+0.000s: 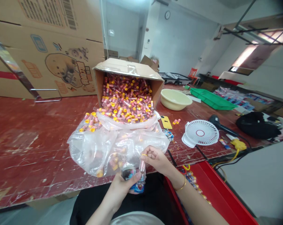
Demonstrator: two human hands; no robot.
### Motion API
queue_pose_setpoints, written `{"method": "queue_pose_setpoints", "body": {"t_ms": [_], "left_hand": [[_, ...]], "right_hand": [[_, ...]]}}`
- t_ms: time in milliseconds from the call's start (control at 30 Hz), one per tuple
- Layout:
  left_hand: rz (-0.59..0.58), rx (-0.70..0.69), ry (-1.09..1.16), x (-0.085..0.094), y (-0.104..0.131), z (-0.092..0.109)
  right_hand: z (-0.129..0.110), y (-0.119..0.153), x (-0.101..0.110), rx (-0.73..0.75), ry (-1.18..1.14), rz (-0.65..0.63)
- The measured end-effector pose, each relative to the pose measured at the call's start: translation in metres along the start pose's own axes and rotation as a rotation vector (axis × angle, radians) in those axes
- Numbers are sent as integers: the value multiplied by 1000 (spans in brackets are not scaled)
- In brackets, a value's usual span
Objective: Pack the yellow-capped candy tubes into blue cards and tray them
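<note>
Head view: left hand (122, 187) grips unreadable printed packet (132, 178); right hand (156, 157) pinches yellow-capped tube (142, 167).

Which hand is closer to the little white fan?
The right hand. It is pinching the top of a clear tube, to the lower left of the white fan. The left hand is lower and farther left, holding a small blue packet.

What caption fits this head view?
Both hands, left hand and right hand, hold a small tube before a tipped box spilling tubes.
</note>
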State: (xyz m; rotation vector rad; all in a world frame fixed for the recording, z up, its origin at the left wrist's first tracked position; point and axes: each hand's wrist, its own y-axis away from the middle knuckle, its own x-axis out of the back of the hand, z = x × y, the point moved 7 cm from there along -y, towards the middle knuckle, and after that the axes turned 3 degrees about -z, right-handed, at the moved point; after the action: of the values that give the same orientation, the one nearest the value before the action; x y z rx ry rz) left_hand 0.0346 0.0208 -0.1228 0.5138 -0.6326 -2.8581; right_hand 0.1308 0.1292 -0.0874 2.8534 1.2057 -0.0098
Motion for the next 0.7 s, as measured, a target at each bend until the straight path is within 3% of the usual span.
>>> {"method": "queue_pose_setpoints", "body": {"t_ms": [233, 367, 467, 700], "left_hand": [[-2, 10, 380, -15, -6, 3], [15, 16, 407, -20, -4, 5], [-38, 0, 322, -21, -1, 5], [-37, -34, 275, -20, 1, 3]], "right_hand": [[-4, 37, -30, 127, 163, -158], [-2, 47, -37, 123, 271, -27], [1, 46, -36, 135, 304, 78], [3, 48, -37, 251, 329, 146]]}}
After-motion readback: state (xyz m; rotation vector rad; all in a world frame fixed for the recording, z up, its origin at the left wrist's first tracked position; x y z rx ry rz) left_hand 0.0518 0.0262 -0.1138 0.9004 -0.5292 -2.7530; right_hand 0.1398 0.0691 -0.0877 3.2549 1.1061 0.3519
